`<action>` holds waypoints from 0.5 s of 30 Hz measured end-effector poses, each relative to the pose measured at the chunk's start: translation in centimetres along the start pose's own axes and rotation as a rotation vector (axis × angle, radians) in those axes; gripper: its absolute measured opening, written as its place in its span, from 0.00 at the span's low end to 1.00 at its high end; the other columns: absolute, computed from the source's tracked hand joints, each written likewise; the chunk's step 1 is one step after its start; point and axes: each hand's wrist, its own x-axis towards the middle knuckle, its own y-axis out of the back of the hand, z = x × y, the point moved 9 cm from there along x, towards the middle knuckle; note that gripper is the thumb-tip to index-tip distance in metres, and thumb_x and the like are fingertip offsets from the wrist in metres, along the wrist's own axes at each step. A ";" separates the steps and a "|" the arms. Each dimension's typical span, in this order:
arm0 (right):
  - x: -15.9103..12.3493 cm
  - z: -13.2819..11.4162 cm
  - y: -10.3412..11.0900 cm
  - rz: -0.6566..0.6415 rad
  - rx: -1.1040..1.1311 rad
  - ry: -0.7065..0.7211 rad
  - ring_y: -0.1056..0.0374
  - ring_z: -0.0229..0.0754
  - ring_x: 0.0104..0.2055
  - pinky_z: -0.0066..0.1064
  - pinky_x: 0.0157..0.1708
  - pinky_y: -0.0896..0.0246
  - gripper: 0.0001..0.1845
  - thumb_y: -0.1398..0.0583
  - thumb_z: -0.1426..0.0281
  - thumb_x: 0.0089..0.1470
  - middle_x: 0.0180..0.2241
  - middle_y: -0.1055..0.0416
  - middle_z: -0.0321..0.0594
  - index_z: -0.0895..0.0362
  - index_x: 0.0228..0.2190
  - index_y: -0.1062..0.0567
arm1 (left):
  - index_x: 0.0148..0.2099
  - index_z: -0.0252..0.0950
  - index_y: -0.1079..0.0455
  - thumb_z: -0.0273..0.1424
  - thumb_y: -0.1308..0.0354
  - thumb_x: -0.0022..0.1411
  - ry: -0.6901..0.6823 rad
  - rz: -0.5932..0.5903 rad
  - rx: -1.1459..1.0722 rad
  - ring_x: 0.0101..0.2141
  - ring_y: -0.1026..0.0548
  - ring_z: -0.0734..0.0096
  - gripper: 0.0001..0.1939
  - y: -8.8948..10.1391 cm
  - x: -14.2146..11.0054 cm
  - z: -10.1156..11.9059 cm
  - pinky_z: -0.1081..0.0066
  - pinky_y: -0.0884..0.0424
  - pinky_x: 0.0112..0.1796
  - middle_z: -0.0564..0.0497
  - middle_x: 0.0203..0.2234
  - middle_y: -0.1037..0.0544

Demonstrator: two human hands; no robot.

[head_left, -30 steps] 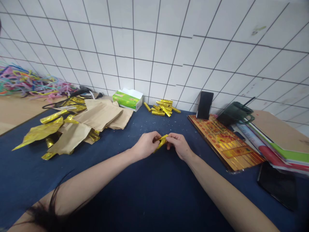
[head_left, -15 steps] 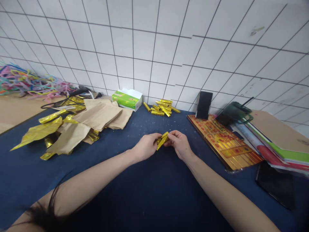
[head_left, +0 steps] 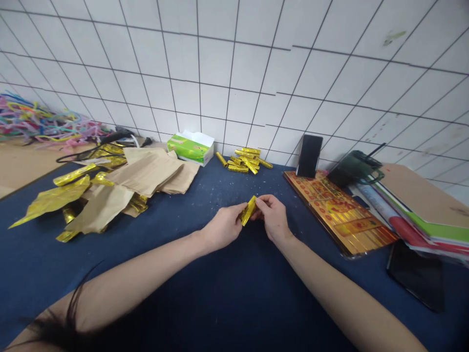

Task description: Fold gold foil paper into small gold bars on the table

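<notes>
My left hand (head_left: 223, 227) and my right hand (head_left: 271, 218) meet over the middle of the dark blue tabletop (head_left: 205, 293). Both pinch a small folded piece of gold foil paper (head_left: 248, 211) between fingertips, its long edge tilted up to the right. Behind them, near the wall, lies a pile of finished gold foil rolls (head_left: 245, 162). To the left lies a heap of brown paper sheets (head_left: 146, 176) mixed with loose gold foil sheets (head_left: 49, 199).
A green tissue box (head_left: 189, 147) stands at the tiled wall. A phone (head_left: 309, 156) leans upright at the right; beside it lie a gold and red printed stack (head_left: 340, 212), a dark green cup (head_left: 353, 168), coloured folders (head_left: 421, 220) and a second phone (head_left: 415, 275). Coloured tubes (head_left: 40, 124) lie far left.
The foil piece has been turned between my fingers, from lying low to standing more upright. Both hands have stayed together and shifted slightly up in the picture.
</notes>
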 end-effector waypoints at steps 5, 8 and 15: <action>-0.3 0.0 -0.2 0.001 0.024 -0.023 0.36 0.34 0.13 0.26 0.14 0.39 0.13 0.38 0.66 0.41 0.18 0.33 0.28 0.56 0.28 0.36 | 0.39 0.36 0.34 0.17 0.56 0.51 0.000 0.046 -0.004 0.29 0.30 0.73 0.17 0.0 -0.1 -0.2 0.76 0.37 0.31 0.53 0.29 0.27; -0.7 0.0 -1.0 -0.064 0.065 -0.042 0.33 0.34 0.16 0.28 0.19 0.35 0.17 0.37 0.67 0.40 0.21 0.31 0.29 0.56 0.33 0.36 | 0.40 0.36 0.34 0.17 0.56 0.51 0.028 0.065 -0.015 0.29 0.29 0.73 0.17 0.1 0.0 -0.7 0.76 0.37 0.31 0.52 0.30 0.27; -1.1 0.3 -2.2 -0.183 -0.040 -0.053 0.34 0.35 0.17 0.27 0.19 0.36 0.21 0.37 0.66 0.41 0.21 0.31 0.31 0.58 0.39 0.33 | 0.43 0.34 0.34 0.18 0.56 0.52 0.065 0.104 -0.013 0.31 0.28 0.71 0.17 0.4 0.0 -1.2 0.74 0.35 0.33 0.50 0.32 0.26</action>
